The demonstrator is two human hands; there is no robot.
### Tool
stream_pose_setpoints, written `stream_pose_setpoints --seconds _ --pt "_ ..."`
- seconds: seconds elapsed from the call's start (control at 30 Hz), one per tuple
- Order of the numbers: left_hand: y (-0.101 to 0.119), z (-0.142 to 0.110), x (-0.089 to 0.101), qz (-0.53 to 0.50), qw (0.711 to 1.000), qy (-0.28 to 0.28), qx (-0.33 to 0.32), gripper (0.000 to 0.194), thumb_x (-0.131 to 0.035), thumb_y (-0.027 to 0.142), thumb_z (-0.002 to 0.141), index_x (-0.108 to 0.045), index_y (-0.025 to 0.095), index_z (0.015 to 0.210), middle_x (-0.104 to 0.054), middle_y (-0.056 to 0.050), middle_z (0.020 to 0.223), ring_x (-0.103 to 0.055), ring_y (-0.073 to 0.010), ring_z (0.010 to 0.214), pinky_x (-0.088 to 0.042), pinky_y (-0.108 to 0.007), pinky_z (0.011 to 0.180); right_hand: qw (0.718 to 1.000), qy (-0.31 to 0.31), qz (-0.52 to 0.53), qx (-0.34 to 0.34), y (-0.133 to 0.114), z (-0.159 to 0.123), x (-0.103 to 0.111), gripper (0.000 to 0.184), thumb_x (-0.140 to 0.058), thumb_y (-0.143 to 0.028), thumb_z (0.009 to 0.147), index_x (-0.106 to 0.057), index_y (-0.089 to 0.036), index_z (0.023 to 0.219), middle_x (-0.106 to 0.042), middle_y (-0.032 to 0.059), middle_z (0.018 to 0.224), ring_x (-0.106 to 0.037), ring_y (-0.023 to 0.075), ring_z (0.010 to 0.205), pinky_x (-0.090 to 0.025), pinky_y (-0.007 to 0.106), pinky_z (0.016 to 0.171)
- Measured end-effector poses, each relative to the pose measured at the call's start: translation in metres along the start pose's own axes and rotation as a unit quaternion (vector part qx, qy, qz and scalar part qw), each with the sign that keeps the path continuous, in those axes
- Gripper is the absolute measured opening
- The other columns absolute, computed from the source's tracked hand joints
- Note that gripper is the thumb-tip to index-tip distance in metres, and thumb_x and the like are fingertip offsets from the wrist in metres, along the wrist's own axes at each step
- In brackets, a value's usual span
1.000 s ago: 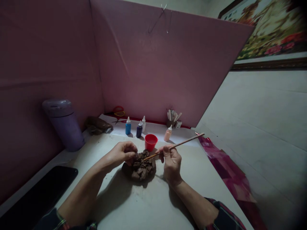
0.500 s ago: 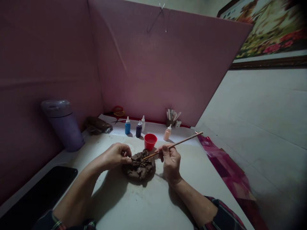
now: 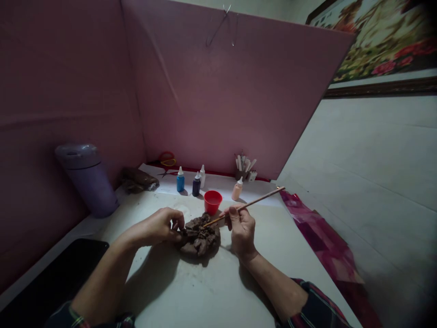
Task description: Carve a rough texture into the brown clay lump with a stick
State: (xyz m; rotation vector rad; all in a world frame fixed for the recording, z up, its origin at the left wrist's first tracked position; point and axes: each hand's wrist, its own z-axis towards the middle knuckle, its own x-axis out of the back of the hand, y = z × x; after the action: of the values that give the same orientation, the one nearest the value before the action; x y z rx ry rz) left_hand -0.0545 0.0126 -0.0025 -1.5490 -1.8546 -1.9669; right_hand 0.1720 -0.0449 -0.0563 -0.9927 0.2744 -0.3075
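A rough, crumpled mound of dark brown clay (image 3: pixel 201 239) sits on the white table in front of me. My left hand (image 3: pixel 165 225) is at the mound's left edge, thumb and fingers pinched on a bit of the clay. Between the thumb and fingers of my right hand (image 3: pixel 242 230) is a thin wooden stick (image 3: pixel 261 198). Its lower tip touches the top of the clay, while the other end slants up to the right. Just behind the mound stands a small red cup (image 3: pixel 213 202).
Blue (image 3: pixel 180 181), dark (image 3: pixel 196 186), white and peach (image 3: pixel 237 189) squeeze bottles stand behind the cup. Farther back are scissors (image 3: pixel 167 159) and a holder of tools (image 3: pixel 241 174). A purple tumbler (image 3: pixel 88 182), a wrapped brown lump (image 3: pixel 138 180) and a black flat object (image 3: pixel 58 282) lie left.
My left hand has shifted slightly left and down along the clay's edge, its fingers more spread over that side. The right hand and stick stay nearly the same, the tip still on the clay.
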Motion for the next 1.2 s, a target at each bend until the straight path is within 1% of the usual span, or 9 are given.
stream_pose_setpoints --seconds 0.17,0.33,0.47,0.57,0.7,0.87,1.0,1.13,1.2 --pt "0.007 0.000 -0.001 -0.074 0.996 0.007 0.051 0.016 -0.061 0.029 0.061 -0.060 0.017 0.071 -0.050 0.006 0.050 -0.041 -0.0086 0.042 -0.029 -0.021 0.042 1.000 0.001 -0.002 -0.001 -0.001 -0.001 0.000 0.028 -0.052 -0.040 0.094 -0.057 -0.018 0.078 -0.062 0.0004 0.067 -0.047 0.0104 0.051 -0.038 0.023 0.048" --pt "0.011 0.003 -0.005 -0.149 0.988 0.028 0.035 0.020 -0.064 0.033 0.060 -0.058 0.016 0.068 -0.051 0.005 0.051 -0.041 -0.0073 0.041 -0.030 -0.021 0.041 1.000 0.000 -0.001 0.002 0.000 -0.002 0.000 0.028 -0.052 -0.040 0.094 -0.057 -0.018 0.078 -0.061 0.0001 0.067 -0.047 0.0105 0.052 -0.038 0.023 0.048" --pt "0.015 0.012 -0.020 -0.206 0.977 0.053 0.013 0.024 -0.065 0.036 0.062 -0.058 0.016 0.073 -0.054 0.004 0.055 -0.045 -0.0094 0.045 -0.034 -0.022 0.043 1.000 -0.001 -0.006 0.003 -0.001 -0.001 -0.001 0.029 -0.052 -0.040 0.094 -0.058 -0.018 0.077 -0.061 0.0007 0.068 -0.048 0.0110 0.052 -0.038 0.024 0.048" --pt "0.016 0.020 -0.033 -0.175 0.980 0.098 0.014 0.021 -0.062 0.034 0.066 -0.058 0.016 0.075 -0.052 0.004 0.055 -0.044 -0.0099 0.046 -0.034 -0.023 0.046 1.000 -0.002 -0.004 0.006 -0.002 -0.001 -0.001 0.028 -0.052 -0.040 0.094 -0.057 -0.018 0.077 -0.061 0.0004 0.067 -0.049 0.0110 0.052 -0.039 0.024 0.048" --pt "0.016 0.025 -0.041 -0.041 0.981 0.180 -0.067 0.009 -0.063 0.024 0.068 -0.064 0.016 0.070 -0.054 0.001 0.067 -0.049 -0.0129 0.064 -0.038 -0.025 0.060 1.000 0.002 -0.012 0.015 -0.006 0.000 0.001 0.027 -0.051 -0.039 0.094 -0.057 -0.018 0.078 -0.062 0.0005 0.067 -0.050 0.0113 0.053 -0.040 0.024 0.050" --pt "0.018 0.022 -0.046 0.029 0.979 0.169 -0.113 0.007 -0.058 0.019 0.074 -0.062 0.017 0.068 -0.056 -0.002 0.076 -0.052 -0.0150 0.073 -0.040 -0.026 0.067 0.998 0.035 -0.003 0.059 -0.022 0.001 0.003 0.028 -0.047 -0.038 0.096 -0.058 -0.018 0.079 -0.061 0.0015 0.071 -0.053 0.0113 0.053 -0.042 0.026 0.050" --pt "0.019 0.022 -0.049 0.067 0.976 0.172 -0.116 0.010 -0.056 0.018 0.076 -0.062 0.018 0.069 -0.058 -0.004 0.081 -0.053 -0.0160 0.076 -0.040 -0.026 0.070 0.995 0.034 0.049 0.075 -0.037 -0.004 -0.003 0.029 -0.045 -0.038 0.097 -0.056 -0.019 0.077 -0.061 0.0018 0.073 -0.054 0.0107 0.048 -0.040 0.025 0.044" --pt "0.016 0.023 -0.046 0.007 0.983 0.163 -0.083 0.016 -0.054 0.024 0.078 -0.069 0.018 0.079 -0.062 -0.004 0.080 -0.056 -0.0175 0.077 -0.042 -0.027 0.071 0.995 0.005 0.058 0.085 -0.038 -0.012 -0.010 0.030 -0.045 -0.039 0.096 -0.055 -0.020 0.075 -0.058 0.0011 0.071 -0.050 0.0098 0.046 -0.038 0.025 0.042" --pt "0.013 0.023 -0.044 -0.018 0.984 0.162 -0.077 0.020 -0.052 0.025 0.079 -0.070 0.018 0.084 -0.064 -0.003 0.079 -0.057 -0.0174 0.075 -0.043 -0.027 0.069 0.995 -0.022 0.043 0.090 -0.034 -0.014 -0.010 0.029 -0.044 -0.037 0.097 -0.056 -0.020 0.076 -0.058 0.0014 0.072 -0.050 0.0104 0.048 -0.040 0.026 0.045"
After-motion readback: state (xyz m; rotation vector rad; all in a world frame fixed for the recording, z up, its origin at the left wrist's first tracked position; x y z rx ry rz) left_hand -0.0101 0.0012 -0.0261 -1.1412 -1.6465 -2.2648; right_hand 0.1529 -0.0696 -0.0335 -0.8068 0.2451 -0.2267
